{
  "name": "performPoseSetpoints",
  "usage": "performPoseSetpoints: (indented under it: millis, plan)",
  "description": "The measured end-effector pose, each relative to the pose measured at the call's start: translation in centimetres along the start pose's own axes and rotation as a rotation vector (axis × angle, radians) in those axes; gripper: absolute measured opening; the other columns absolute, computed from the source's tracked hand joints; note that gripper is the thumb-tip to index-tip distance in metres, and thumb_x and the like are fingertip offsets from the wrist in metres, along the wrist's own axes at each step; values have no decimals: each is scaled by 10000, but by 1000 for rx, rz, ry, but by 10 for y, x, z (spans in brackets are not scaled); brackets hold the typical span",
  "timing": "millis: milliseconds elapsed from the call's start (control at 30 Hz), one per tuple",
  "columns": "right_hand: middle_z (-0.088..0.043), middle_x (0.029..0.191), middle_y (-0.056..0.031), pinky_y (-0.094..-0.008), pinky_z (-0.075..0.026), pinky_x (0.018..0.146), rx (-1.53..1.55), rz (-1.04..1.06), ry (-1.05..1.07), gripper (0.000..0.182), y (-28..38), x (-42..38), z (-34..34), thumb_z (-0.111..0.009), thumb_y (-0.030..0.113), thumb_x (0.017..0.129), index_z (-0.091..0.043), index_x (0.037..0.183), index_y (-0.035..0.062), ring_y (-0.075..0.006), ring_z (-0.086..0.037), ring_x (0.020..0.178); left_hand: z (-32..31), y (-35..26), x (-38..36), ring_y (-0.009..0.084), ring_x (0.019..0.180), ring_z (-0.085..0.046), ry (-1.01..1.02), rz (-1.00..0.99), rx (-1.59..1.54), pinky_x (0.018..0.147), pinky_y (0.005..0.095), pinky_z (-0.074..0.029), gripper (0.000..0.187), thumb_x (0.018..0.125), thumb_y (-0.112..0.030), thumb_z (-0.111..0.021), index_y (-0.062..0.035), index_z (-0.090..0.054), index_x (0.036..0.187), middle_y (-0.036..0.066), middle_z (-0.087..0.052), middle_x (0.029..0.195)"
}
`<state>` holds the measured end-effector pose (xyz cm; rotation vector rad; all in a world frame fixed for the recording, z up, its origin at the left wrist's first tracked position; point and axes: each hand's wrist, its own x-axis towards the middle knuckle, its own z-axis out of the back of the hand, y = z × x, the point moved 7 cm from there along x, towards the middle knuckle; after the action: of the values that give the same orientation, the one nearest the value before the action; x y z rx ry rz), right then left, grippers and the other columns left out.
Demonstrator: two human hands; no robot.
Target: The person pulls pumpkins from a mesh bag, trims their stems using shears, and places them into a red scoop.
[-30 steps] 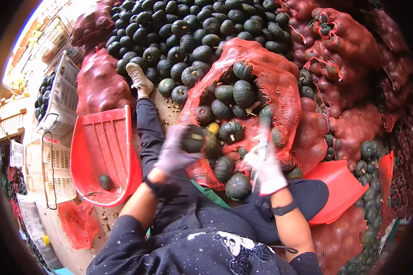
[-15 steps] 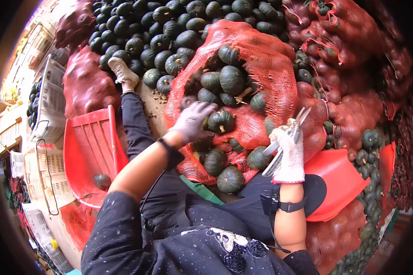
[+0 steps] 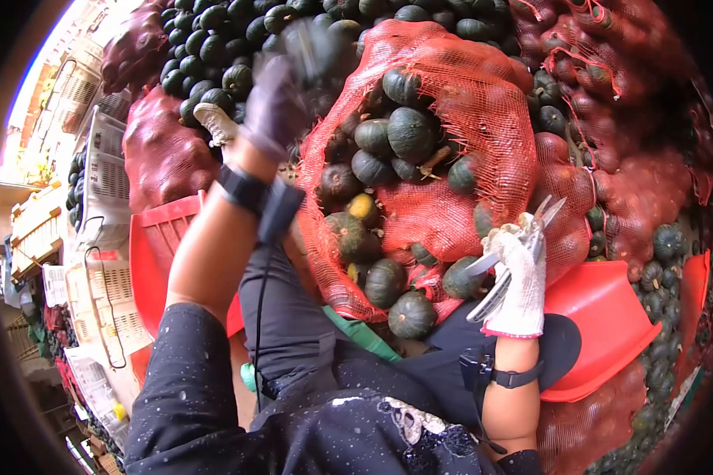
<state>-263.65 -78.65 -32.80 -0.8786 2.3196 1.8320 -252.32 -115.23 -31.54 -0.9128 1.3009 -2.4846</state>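
Observation:
My left hand (image 3: 276, 107), in a greyish glove, is raised beyond the mesh bag's left edge and smeared by motion. A blurred dark green pumpkin (image 3: 318, 51) is right at its fingertips; the finger grip does not show clearly. My right hand (image 3: 519, 265), in a white knit glove, is closed around metal shears (image 3: 547, 212), their blades pointing up and away. Between my legs lies an open red mesh bag (image 3: 483, 119), with several pumpkins (image 3: 412, 134) in its mouth. Two more pumpkins (image 3: 412, 314) sit at its near edge, close to my lap.
A heap of dark green pumpkins (image 3: 214, 43) covers the floor ahead. Filled red mesh bags (image 3: 166, 142) stand left and right. Red plastic chairs (image 3: 598, 324) flank me, and pale plastic crates (image 3: 107, 174) line the left side.
My left hand has swung from the bag's mouth up and left towards the heap. A pumpkin beside it is gone from the bag, uncovering a yellow-patched one. My right hand still holds the shears.

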Motion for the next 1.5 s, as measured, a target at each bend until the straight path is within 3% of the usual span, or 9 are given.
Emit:
performPoseSetpoints:
  millis: [100, 300, 467, 667, 767, 933, 1100, 1267, 1500]
  plan:
    - [-524, 959, -42, -289, -517, 749, -13, 14, -25, 541, 2, 0, 3, -667, 50, 855, -398, 1324, 53, -149, -583, 808, 66, -55, 66, 180, 809, -639, -434, -82, -645, 703, 309, -532, 146, 912, -140, -654, -56, -628, 1028, 54, -665, 955]
    - [-519, 890, -12, -240, -465, 678, -31, -48, 42, 592, -7, 1, -2, -711, 52, 779, -380, 1267, -4, -96, -535, 754, -119, -12, -135, 432, 1247, -469, 765, 460, 929, 980, 563, -444, 873, 626, -485, -860, -233, -511, 1386, 199, -464, 1353]
    - [-549, 731, 15, -288, -442, 580, -376, 45, -24, 302, -18, 16, 20, -749, 182, 727, -554, 920, 55, -110, -546, 636, -119, 27, -208, 406, 1178, -486, 683, 712, 889, 952, 518, -473, 978, 584, -479, -892, -312, -443, 1437, 188, -426, 1317]
    - [-553, 751, 0, -262, -465, 563, -136, -16, 65, 192, 3, -4, 11, -678, 166, 842, -531, 953, 113, -112, -550, 631, -64, -22, -172, 231, 1068, -599, -79, 885, -1362, 998, 366, -480, 352, 991, -267, -569, -19, -535, 1238, 99, -596, 1180]
    - [-579, 825, -14, -270, -497, 656, -111, 36, -16, 321, 12, -14, 10, -705, 210, 845, -527, 1087, 96, -125, -579, 721, 52, -110, -49, 235, 1090, -598, -169, 328, -1562, 988, 314, -474, 379, 998, -225, -533, -1, -520, 1304, 134, -615, 1206]
    - [-577, 841, -18, -285, -501, 675, 15, 60, -125, 310, 21, -9, 17, -705, 207, 844, -529, 1075, 98, -136, -576, 720, 37, -86, -3, 260, 1225, -575, 168, 48, 92, 984, 340, -512, 441, 1016, -261, -489, -46, -484, 1401, 155, -616, 1277]
    - [-575, 786, -26, -268, -480, 604, -63, -28, 44, 174, -1, 3, 5, -678, 186, 851, -568, 946, 91, -121, -572, 667, -195, 23, -224, 352, 1269, -550, 952, 971, 343, 1079, 398, -422, 1008, 716, -703, -684, -73, -422, 1459, 247, -598, 1312]
    - [-592, 767, -36, -280, -469, 526, -228, 40, -70, 255, -6, 9, 17, -710, 264, 828, -598, 947, 68, -144, -565, 555, -201, 21, -263, 359, 1152, -633, 613, 1062, 347, 980, 397, -510, 947, 628, -529, -823, -106, -482, 1404, 211, -652, 1231]
    - [-604, 908, -13, -324, -521, 796, 103, 17, 19, 212, 3, -2, 16, -653, 269, 892, -621, 985, 81, -156, -601, 864, 80, -3, 23, 275, 1050, -636, -21, 56, 686, 916, 399, -525, 427, 821, -188, -679, -108, -608, 1234, 137, -651, 1140]
